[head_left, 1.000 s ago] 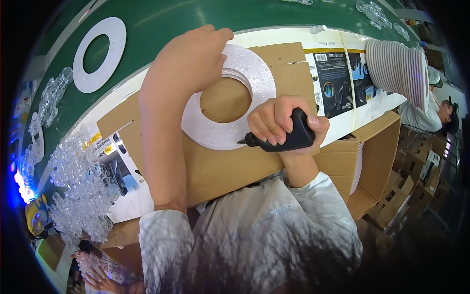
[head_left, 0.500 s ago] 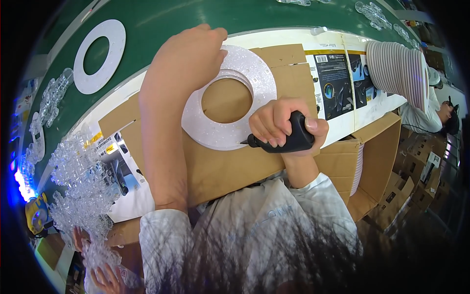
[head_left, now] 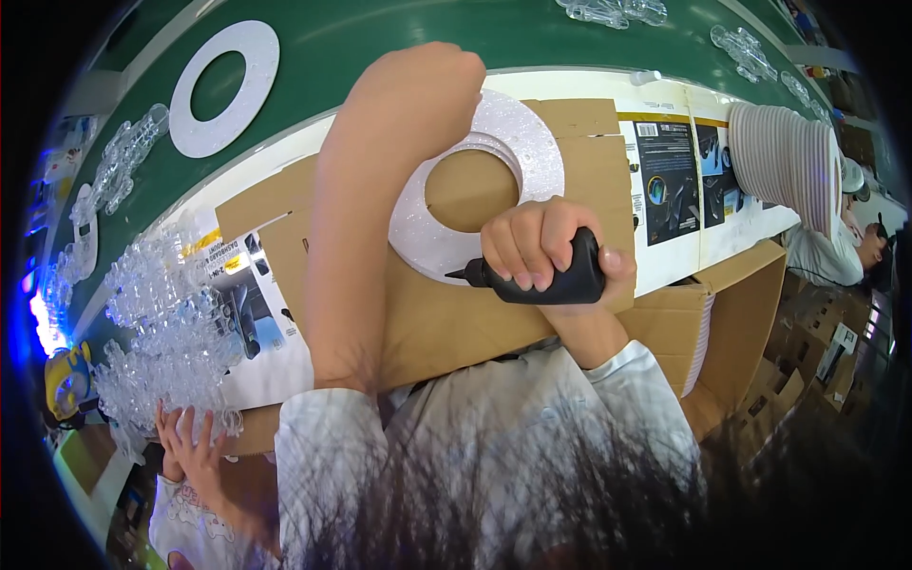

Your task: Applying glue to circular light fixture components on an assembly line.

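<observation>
Taking the flattened cardboard box point(head_left: 456, 313) on the green desk point(head_left: 380, 38) as your landmark: off its left end, a heap of clear plastic pieces point(head_left: 161, 323) is lying, and below that heap another person's small hand point(head_left: 190, 451) is reaching up with fingers spread. Up and left of the box, a plain white ring point(head_left: 223, 90) is lying flat on the desk.

Your left hand point(head_left: 418, 90) is resting at the box's upper edge, curled loosely with fingers bent, pressing down on the top rim of the glittery white ring point(head_left: 513, 152) that is lying on the cardboard. Your right hand point(head_left: 551, 252) is sitting at that ring's lower rim, wrapped tightly round a black bottle point(head_left: 541, 280) whose nozzle is pointing left. Right of the box, a stack of white discs point(head_left: 779, 152) is standing on edge.
</observation>
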The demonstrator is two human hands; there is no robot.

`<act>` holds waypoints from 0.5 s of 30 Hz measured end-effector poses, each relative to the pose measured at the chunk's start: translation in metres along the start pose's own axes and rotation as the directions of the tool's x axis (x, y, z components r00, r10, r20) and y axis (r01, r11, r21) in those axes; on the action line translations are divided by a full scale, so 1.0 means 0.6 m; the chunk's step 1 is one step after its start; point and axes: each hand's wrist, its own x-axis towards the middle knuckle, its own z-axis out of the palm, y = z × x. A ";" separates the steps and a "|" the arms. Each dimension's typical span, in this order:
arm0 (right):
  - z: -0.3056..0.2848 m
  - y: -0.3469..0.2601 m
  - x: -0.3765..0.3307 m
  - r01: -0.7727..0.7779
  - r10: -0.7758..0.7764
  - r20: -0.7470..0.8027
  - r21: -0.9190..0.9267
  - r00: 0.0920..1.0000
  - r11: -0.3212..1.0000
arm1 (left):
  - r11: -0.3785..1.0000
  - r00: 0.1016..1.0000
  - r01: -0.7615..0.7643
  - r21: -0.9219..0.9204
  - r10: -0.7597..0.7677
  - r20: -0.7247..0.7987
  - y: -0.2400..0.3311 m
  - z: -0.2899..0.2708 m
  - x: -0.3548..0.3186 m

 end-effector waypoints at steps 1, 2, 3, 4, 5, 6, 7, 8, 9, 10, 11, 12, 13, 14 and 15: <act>0.001 0.002 0.001 -0.004 0.004 0.000 0.007 1.000 1.000 | 1.000 1.000 0.007 0.001 -0.007 0.003 -0.006 0.006 0.001; 0.002 0.003 0.002 -0.021 0.021 0.006 -0.029 1.000 0.999 | 0.999 0.999 0.042 0.018 -0.042 0.022 -0.013 0.015 0.002; 0.004 0.005 0.003 -0.037 0.038 0.012 -0.066 0.999 0.997 | 0.996 0.996 0.076 0.035 -0.078 0.040 -0.017 0.021 -0.001; 0.004 0.005 0.004 -0.039 0.040 0.011 -0.064 0.999 0.997 | 0.996 0.996 0.078 0.034 -0.080 0.041 -0.015 0.017 -0.001; 0.004 0.005 0.004 -0.042 0.043 0.006 -0.067 0.999 0.997 | 0.996 0.995 0.081 0.031 -0.083 0.063 -0.011 0.011 -0.001; 0.004 0.006 0.004 -0.045 0.046 0.001 -0.069 0.999 0.997 | 0.996 0.993 0.084 0.028 -0.086 0.085 -0.008 0.008 -0.001; 0.004 0.008 0.004 -0.047 0.047 0.001 -0.067 0.999 0.997 | 0.996 0.992 0.087 0.027 -0.089 0.085 -0.008 0.007 0.000; 0.003 0.010 0.003 -0.039 0.038 -0.027 -0.040 0.999 0.998 | 0.996 0.993 0.080 0.027 -0.082 0.089 -0.008 0.008 0.000; 0.002 0.012 0.001 -0.031 0.030 -0.056 -0.014 0.998 0.999 | 0.997 0.993 0.073 0.027 -0.075 0.094 -0.008 0.009 0.000; 0.004 0.011 0.003 -0.031 0.030 -0.054 -0.013 0.998 0.999 | 0.997 0.993 0.075 0.028 -0.077 0.093 -0.010 0.007 0.002; 0.005 0.009 0.005 -0.033 0.033 -0.049 -0.011 0.998 0.999 | 0.997 0.994 0.066 0.029 -0.068 0.090 -0.011 0.007 0.004; 0.006 0.006 0.006 -0.035 0.035 -0.044 -0.011 0.998 0.999 | 0.998 0.995 0.056 0.029 -0.058 0.086 -0.011 0.005 0.006; 0.004 0.007 0.007 -0.037 0.037 -0.044 -0.007 0.998 0.999 | 0.998 0.994 0.059 0.030 -0.062 0.088 -0.013 0.007 0.005; 0.002 0.007 0.008 -0.048 0.046 -0.035 -0.044 0.998 0.998 | 0.998 0.995 0.063 0.030 -0.065 0.077 -0.013 0.007 0.003; 0.000 0.008 0.008 -0.058 0.056 -0.026 -0.081 0.998 0.995 | 0.997 0.996 0.066 0.030 -0.067 0.066 -0.013 0.008 0.003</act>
